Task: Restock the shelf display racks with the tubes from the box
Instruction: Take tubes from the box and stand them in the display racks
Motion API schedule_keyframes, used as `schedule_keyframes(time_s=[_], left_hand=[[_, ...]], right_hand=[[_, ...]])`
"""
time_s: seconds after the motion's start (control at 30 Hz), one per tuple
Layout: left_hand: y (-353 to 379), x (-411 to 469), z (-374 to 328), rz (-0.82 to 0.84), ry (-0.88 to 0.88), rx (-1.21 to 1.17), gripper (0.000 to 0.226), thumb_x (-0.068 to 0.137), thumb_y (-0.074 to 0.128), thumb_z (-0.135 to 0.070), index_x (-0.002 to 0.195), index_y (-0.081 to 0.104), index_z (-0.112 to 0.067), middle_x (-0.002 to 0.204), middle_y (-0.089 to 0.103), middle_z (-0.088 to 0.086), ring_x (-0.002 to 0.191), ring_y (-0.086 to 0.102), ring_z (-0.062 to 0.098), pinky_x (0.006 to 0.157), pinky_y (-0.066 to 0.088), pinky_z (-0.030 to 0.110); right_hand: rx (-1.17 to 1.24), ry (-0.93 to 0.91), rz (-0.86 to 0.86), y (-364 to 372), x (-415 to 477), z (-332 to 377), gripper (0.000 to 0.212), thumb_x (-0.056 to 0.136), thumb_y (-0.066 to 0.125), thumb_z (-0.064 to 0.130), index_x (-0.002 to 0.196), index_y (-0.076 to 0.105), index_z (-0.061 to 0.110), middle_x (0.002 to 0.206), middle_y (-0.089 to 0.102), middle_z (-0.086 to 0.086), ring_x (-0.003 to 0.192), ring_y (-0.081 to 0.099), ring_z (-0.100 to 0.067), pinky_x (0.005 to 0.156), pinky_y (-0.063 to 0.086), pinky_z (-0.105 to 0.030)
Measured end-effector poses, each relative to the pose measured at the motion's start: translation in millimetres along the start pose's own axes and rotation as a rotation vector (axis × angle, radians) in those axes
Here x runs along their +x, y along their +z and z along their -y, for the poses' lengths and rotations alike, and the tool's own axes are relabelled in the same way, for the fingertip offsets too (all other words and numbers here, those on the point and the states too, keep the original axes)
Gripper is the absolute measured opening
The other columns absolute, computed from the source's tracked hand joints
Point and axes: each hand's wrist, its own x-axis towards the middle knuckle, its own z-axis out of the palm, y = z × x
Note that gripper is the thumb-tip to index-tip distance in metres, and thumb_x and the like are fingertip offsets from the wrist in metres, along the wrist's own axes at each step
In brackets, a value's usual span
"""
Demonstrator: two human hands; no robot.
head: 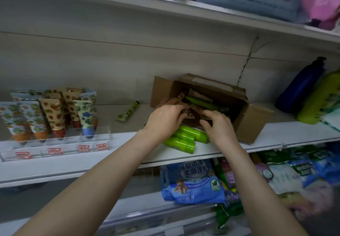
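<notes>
On the shelf [276, 134], inside the open box [246, 123] with its mouth turned toward the front edge: found the tubes [200, 103] heaped loosely, some brown-patterned and some green. Found more green tubes [184, 138] spilled out at six o'clock of that mouth.

Judged them light, soft-walled and smooth, likely to slide out of a big bundle. Best taken round the middle of the body or by the stiffer cap, a few at a time.

Saw the left hand [163, 120] curled round a patterned bunch at the mouth. Saw the right hand [219, 125] curled at the same heap, thumb below, but could not make out a firm hold.

At nine o'clock from the box, noted a loose tube [128, 111] lying flat. Farther the same way, noted the clear rack [55, 143] with tubes standing cap down. At three o'clock, well apart, noted a blue bottle [301, 86] and a green bottle [320, 99], both leaning.
</notes>
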Motion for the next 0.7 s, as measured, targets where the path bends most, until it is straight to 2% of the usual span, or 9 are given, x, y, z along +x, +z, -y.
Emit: schedule_keyframes(time_s=[0.1,0.2,0.3,0.4,0.47,0.57,0.63,0.7], left_hand=[[8.0,12.3,-5.5,0.056,0.030,-0.019,0.031,0.095,0.055,-0.028,0.125,0.062,-0.027,0.124,0.059,0.002,0.114,0.053,0.024,0.090,0.034,0.024],[19.4,27.4,-5.3,0.115,0.069,-0.026,0.031,0.092,0.060,-0.024,0.122,0.064,-0.028,0.121,0.063,0.001,0.113,0.056,0.023,0.092,0.034,0.022],[36.2,41.7,-2.0,0.213,0.044,-0.030,0.037,0.092,0.060,-0.021,0.128,0.061,-0.029,0.133,0.059,-0.001,0.125,0.051,0.022,0.098,0.035,0.023],[52.4,54.1,-0.7,0.351,-0.009,0.002,0.041,0.096,0.053,-0.022,0.136,0.052,-0.031,0.144,0.049,0.001,0.130,0.046,0.024,0.103,0.037,0.029],[60.0,59.8,0.5,0.435,-0.049,0.013,0.039,0.098,0.048,-0.023,0.137,0.051,-0.032,0.144,0.048,0.004,0.129,0.046,0.027,0.103,0.039,0.036],[64.5,64.3,0.0,0.520,-0.095,0.039,0.041,0.097,0.043,-0.018,0.133,0.053,-0.036,0.142,0.048,0.005,0.127,0.046,0.028,0.103,0.041,0.040],[65.5,67.4,-0.9,0.543,-0.134,0.043,0.045,0.096,0.042,-0.012,0.134,0.053,-0.032,0.142,0.048,0.007,0.129,0.044,0.029,0.105,0.039,0.040],[66.5,71.7,-0.1,0.533,-0.194,0.036,0.044,0.094,0.037,-0.020,0.133,0.057,-0.027,0.140,0.050,0.009,0.130,0.044,0.030,0.106,0.038,0.039]], right_hand=[[-0.017,0.019,0.016,1.8,5.5,-15.0,0.033,0.093,0.061,0.016,0.126,0.064,0.015,0.119,0.062,-0.012,0.113,0.054,-0.032,0.087,0.041,-0.033],[-0.075,0.050,0.042,6.7,12.5,-27.1,0.032,0.094,0.059,0.014,0.125,0.064,0.014,0.116,0.062,-0.016,0.111,0.054,-0.033,0.087,0.041,-0.035],[-0.191,0.067,0.091,11.7,20.0,-36.4,0.030,0.096,0.053,0.015,0.124,0.063,0.011,0.115,0.062,-0.019,0.109,0.053,-0.036,0.088,0.041,-0.038],[-0.294,0.044,0.115,16.0,26.3,-42.2,0.041,0.097,0.046,0.014,0.137,0.053,0.021,0.119,0.062,-0.019,0.110,0.052,-0.037,0.091,0.039,-0.038],[-0.338,0.054,0.140,17.6,29.2,-43.5,0.045,0.095,0.043,0.008,0.138,0.049,0.021,0.122,0.061,-0.019,0.113,0.052,-0.037,0.097,0.037,-0.040],[-0.412,0.095,0.211,18.6,31.5,-43.1,0.040,0.091,0.043,0.001,0.127,0.056,0.014,0.122,0.060,-0.019,0.118,0.049,-0.035,0.108,0.029,-0.043],[-0.444,0.094,0.216,19.1,33.5,-42.3,0.042,0.092,0.044,0.002,0.129,0.056,0.016,0.122,0.061,-0.018,0.120,0.048,-0.035,0.110,0.027,-0.044],[-0.457,0.065,0.177,20.9,36.2,-42.4,0.044,0.093,0.043,0.002,0.132,0.054,0.017,0.124,0.060,-0.018,0.122,0.046,-0.037,0.109,0.030,-0.043]])
